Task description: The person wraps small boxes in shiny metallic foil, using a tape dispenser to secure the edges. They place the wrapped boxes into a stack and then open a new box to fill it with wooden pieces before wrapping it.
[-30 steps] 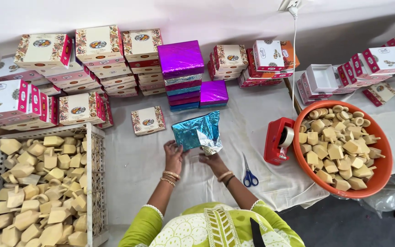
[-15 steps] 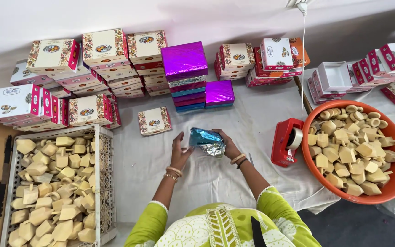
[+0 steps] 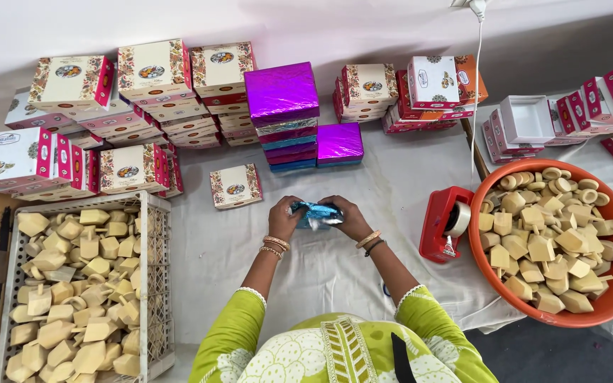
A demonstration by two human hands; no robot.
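Both of my hands close around a crumpled piece of shiny blue foil wrap [image 3: 315,213] just above the white cloth. My left hand [image 3: 284,217] grips its left end and my right hand [image 3: 347,217] grips its right end. Whatever the foil covers is hidden. A small printed box [image 3: 235,186] lies flat to the left of my hands. Stacks of purple and blue foil-wrapped boxes [image 3: 282,92] stand behind them.
A white crate [image 3: 152,284] of beige wooden blocks is at the left, an orange tub [image 3: 608,305] of the same blocks at the right. A red tape dispenser [image 3: 443,223] stands by the tub. Printed boxes [image 3: 152,71] are stacked along the wall.
The foil was spread open and held up; it is now scrunched small. My left hand, free half a second ago, has come in and gripped its left end.
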